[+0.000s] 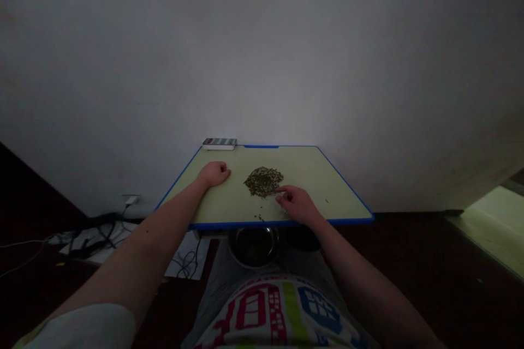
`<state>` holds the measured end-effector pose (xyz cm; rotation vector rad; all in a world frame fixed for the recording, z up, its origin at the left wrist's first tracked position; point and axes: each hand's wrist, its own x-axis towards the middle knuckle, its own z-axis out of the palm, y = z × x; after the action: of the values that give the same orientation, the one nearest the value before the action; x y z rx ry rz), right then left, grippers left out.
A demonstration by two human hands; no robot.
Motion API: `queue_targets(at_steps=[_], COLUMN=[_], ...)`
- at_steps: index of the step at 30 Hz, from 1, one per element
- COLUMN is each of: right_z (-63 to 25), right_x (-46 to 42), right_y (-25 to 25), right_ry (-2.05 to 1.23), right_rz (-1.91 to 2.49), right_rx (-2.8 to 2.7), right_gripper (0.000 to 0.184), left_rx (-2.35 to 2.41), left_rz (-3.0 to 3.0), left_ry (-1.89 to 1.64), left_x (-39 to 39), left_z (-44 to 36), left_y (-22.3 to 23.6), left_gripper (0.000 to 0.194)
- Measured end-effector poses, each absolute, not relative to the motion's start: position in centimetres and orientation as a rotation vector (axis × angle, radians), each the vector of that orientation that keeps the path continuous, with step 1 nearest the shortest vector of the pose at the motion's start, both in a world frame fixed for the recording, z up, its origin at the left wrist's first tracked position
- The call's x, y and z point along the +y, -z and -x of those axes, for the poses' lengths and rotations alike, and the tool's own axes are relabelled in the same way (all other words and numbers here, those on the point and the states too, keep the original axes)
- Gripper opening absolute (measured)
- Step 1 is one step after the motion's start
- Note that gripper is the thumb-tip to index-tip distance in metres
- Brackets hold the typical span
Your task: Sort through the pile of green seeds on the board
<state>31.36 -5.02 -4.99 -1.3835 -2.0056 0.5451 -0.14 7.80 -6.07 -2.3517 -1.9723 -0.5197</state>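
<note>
A loose pile of small dark greenish-brown bits, like seeds or dried leaves (264,181), lies on a pale yellow board with a blue rim (229,207). My right hand (298,205) is at the pile's lower right edge, index finger stretched to the outermost bits and thumb apart from it. Nothing shows between those fingers. To the left of the pile, my left hand (215,173) rests on the board in a loose fist, with no object visible in it. A few stray bits (259,217) lie near the board's front edge.
A white device with dark keys (220,144) sits at the board's back left corner, by the wall. Below the front edge, a shiny metal bowl (254,245) stands near my lap, beside a dark round container (302,239). Cables (104,237) run across the floor on the left.
</note>
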Motion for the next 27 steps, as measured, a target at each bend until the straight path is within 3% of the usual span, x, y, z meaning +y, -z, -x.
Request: queue_targets(at_steps=[13,27], right_z=[-29.6,-29.4], right_x=[-3.7,-6.2], right_y=[4.4,3.7], right_ry=[-0.525,-0.537], right_rz=[1.27,1.272], right_rx=[-2.359,-2.378], right_gripper=[0.03,0.026], left_rx=[-1.982,-1.96], left_rz=[2.338,2.35], left_ry=[0.489,0.522], left_x=[7.8,7.7], left_z=[0.1,0.1], left_y=[6.0,6.1], left_gripper=[0.035,0.035])
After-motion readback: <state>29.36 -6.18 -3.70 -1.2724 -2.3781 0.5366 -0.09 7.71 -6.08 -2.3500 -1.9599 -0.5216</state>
